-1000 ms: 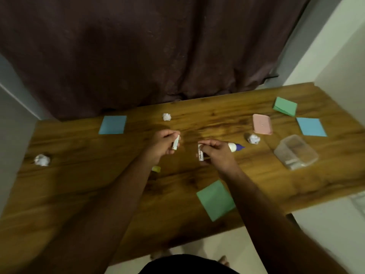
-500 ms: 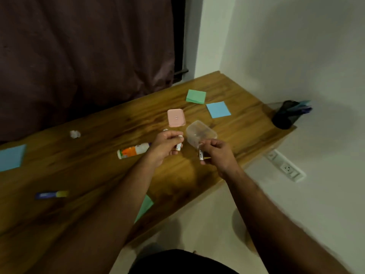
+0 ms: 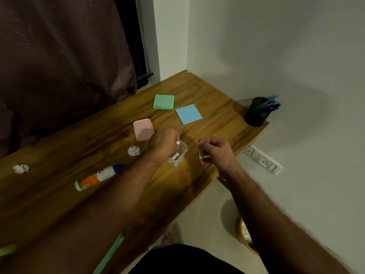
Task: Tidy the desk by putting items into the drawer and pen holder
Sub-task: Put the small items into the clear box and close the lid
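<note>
My left hand [image 3: 163, 142] hovers over a clear plastic box [image 3: 180, 158] on the wooden desk [image 3: 207, 91] and pinches a small white stick [image 3: 178, 142] above the box's open top. Another white piece [image 3: 175, 155] lies inside the box. My right hand [image 3: 217, 152] holds a similar small white labelled stick [image 3: 200, 152] upright, just right of the box near the desk's edge. A black mesh pen holder [image 3: 255, 113] with blue pens stands at the desk's far right corner. No drawer is in view.
A pink lid [image 3: 143, 129], green [image 3: 164, 101] and blue [image 3: 188, 114] sticky-note pads, two crumpled paper balls [image 3: 133, 150] [image 3: 20, 168] and a glue bottle [image 3: 96, 177] lie on the desk. A wall socket [image 3: 263, 162] and a yellow bin [image 3: 245, 237] are off the desk's right side.
The view has swung right along the desk. My left hand has moved from mid-air to over the clear box; my right hand still holds its stick beside it.
</note>
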`<state>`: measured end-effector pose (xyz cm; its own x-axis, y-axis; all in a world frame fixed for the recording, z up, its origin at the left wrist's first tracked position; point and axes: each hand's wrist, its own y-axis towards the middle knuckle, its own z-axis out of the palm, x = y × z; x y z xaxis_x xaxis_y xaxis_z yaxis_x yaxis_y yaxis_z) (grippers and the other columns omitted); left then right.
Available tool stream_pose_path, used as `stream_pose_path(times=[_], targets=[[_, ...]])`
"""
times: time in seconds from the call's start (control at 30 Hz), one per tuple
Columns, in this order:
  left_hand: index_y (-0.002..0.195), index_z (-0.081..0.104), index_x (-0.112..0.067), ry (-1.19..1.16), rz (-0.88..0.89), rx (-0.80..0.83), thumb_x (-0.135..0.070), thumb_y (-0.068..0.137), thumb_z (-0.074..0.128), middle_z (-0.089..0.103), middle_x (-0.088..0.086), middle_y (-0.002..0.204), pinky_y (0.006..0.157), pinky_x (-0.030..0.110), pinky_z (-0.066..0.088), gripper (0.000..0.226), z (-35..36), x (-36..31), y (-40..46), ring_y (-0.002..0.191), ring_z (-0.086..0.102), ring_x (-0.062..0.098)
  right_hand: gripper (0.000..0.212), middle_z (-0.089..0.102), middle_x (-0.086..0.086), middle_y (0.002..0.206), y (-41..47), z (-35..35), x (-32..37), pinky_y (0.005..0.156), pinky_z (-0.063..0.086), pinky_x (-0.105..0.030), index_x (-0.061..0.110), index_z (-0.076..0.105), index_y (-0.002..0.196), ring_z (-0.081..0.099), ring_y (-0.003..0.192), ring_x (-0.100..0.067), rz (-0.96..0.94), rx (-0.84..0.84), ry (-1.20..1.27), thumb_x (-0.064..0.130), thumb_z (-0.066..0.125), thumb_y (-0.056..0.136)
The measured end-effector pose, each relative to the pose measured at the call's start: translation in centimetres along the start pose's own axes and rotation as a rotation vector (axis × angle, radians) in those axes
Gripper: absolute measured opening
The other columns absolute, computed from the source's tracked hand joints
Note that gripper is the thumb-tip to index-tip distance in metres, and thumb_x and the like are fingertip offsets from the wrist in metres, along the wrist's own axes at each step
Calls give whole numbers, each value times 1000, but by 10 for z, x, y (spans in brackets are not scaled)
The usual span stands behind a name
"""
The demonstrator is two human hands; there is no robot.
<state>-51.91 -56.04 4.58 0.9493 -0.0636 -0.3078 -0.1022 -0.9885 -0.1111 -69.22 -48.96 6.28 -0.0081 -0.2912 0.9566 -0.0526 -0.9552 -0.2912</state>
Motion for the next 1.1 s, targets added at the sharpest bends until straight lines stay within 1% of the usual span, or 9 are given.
stream_pose_path(times=[0.07, 0.13, 0.33, 0.47, 0.57, 0.73, 0.9, 1.0, 1.1], targets=[[98, 70, -18, 121, -5, 90, -19, 80, 75, 68, 4, 97, 65, 31, 49, 19, 7, -4, 7, 88, 63, 23, 11, 67, -12, 80, 9, -2, 8, 57, 56, -30, 4, 68, 97, 64, 68, -18, -15, 10, -6, 11, 61, 93], [105, 68, -14, 164, -20, 141, -17, 80, 75, 67, 7, 102, 67, 31, 48, 25, 14, -3, 12, 93, 64, 24, 13, 66, -14, 83, 17, -1, 13, 57, 55, -29, 3, 67, 100, 63, 70, -19, -28, 11, -1, 11, 60, 94], [108, 67, -10, 145, -70, 119, -15, 82, 73, 65, 10, 106, 70, 30, 47, 27, 26, 2, 18, 96, 63, 25, 10, 63, -17, 81, 34, 14, 15, 56, 52, -31, 2, 66, 98, 60, 68, -21, -49, 48, -12, 7, 58, 94], [111, 65, -7, 166, -88, 102, -18, 85, 70, 61, 11, 112, 79, 30, 50, 28, 36, 2, 15, 99, 61, 23, 10, 62, -16, 79, 46, 18, 13, 54, 51, -29, 2, 66, 97, 59, 64, -20, -47, 98, -22, 6, 58, 94], [112, 63, -8, 161, -81, 73, -17, 87, 68, 61, 10, 114, 86, 31, 49, 27, 37, 2, 13, 103, 59, 22, 13, 63, -16, 80, 56, 17, 14, 55, 52, -30, 0, 67, 101, 60, 69, -23, -32, 125, -20, 7, 59, 93], [116, 66, -10, 126, -56, 87, -14, 89, 63, 63, 8, 118, 94, 31, 50, 27, 32, 0, 11, 108, 59, 20, 12, 64, -14, 79, 73, 18, 23, 49, 50, -25, 2, 68, 101, 61, 71, -25, -38, 177, -18, 6, 61, 92], [120, 64, -12, 114, -53, 100, -10, 92, 58, 62, 6, 122, 92, 32, 50, 29, 26, -2, 9, 107, 60, 20, 17, 66, -16, 84, 85, 15, 26, 49, 50, -24, 1, 67, 106, 62, 73, -22, -54, 240, -51, 7, 61, 92], [116, 66, -16, 83, -90, 71, -14, 95, 54, 60, 4, 120, 92, 33, 50, 24, 16, -7, 5, 105, 59, 19, 12, 67, -8, 80, 93, 15, 28, 50, 51, -23, 6, 69, 101, 63, 71, -18, -83, 287, -88, 6, 63, 90], [108, 68, -23, 7, -213, -109, -23, 96, 52, 67, 2, 108, 76, 30, 51, 20, 1, -7, -2, 95, 61, 19, 19, 67, -6, 87, 103, 19, 31, 53, 54, -27, 4, 68, 106, 64, 74, -16, -150, 316, -198, 5, 67, 87]])
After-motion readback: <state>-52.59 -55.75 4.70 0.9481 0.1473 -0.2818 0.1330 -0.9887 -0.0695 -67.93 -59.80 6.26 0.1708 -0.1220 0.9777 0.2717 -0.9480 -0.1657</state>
